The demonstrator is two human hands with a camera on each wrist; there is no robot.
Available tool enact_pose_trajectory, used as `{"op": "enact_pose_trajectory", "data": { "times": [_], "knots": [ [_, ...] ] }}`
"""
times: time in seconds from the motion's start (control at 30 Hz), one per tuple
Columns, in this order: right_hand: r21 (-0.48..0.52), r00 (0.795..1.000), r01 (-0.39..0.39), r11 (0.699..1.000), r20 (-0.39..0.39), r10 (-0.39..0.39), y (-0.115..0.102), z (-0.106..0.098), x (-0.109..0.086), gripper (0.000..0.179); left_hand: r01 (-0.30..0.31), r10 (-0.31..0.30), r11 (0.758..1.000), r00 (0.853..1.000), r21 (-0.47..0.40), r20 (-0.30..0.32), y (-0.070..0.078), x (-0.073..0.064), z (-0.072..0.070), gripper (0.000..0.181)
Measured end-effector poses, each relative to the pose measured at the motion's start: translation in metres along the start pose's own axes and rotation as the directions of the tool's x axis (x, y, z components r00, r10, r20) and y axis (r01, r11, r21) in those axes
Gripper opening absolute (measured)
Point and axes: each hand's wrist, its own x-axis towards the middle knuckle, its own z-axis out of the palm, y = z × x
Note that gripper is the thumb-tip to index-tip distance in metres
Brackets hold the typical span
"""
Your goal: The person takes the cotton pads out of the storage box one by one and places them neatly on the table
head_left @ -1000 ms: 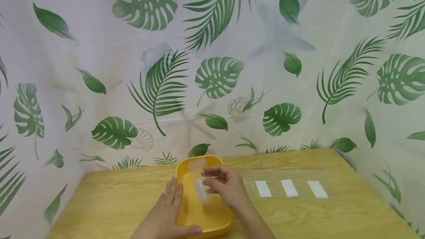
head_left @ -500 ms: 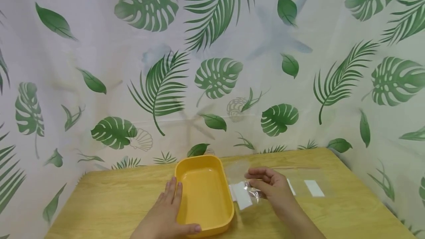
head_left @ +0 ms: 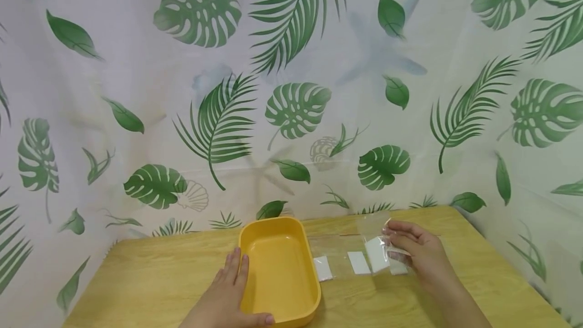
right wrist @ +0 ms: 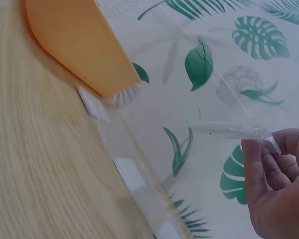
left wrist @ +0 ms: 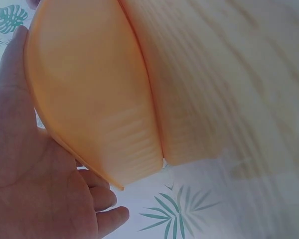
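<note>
My left hand [head_left: 223, 292] lies along the near left side of the yellow tray [head_left: 278, 282], fingers straight against its rim and thumb at the front edge. The left wrist view shows this palm against the tray's orange-looking wall [left wrist: 94, 89]. Nothing lies in the tray. To the right, my right hand [head_left: 421, 254] pinches a clear plastic bag [head_left: 377, 252] with a white label between thumb and fingers, raised over the table. In the right wrist view the held bag [right wrist: 229, 131] appears nearly edge-on.
Several clear bags with white patches [head_left: 359, 262] lie in a row on the wood-patterned table [head_left: 168, 267], right of the tray; my right hand covers part of the row. A leaf-printed curtain [head_left: 291, 110] rises behind the table.
My right hand has carried the clear bag from above the tray rightwards, past the tray's right rim, to over the row of bags. My left hand has stayed on the tray.
</note>
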Motion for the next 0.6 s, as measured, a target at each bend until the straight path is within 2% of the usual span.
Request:
{"op": "enact_pose_trajectory", "data": {
  "times": [0.07,0.6],
  "knots": [
    [0.012,1.000,0.010,1.000,0.010,-0.010,0.002,-0.009,0.002,0.021,0.002,-0.002,1.000,1.000,-0.008,0.003,0.002,-0.001,-0.001,0.134],
    [0.027,0.996,-0.045,0.999,-0.080,0.047,0.002,-0.062,0.009,0.019,-0.001,0.001,1.000,1.000,-0.004,0.000,0.000,-0.001,0.000,0.136]
  ]
}}
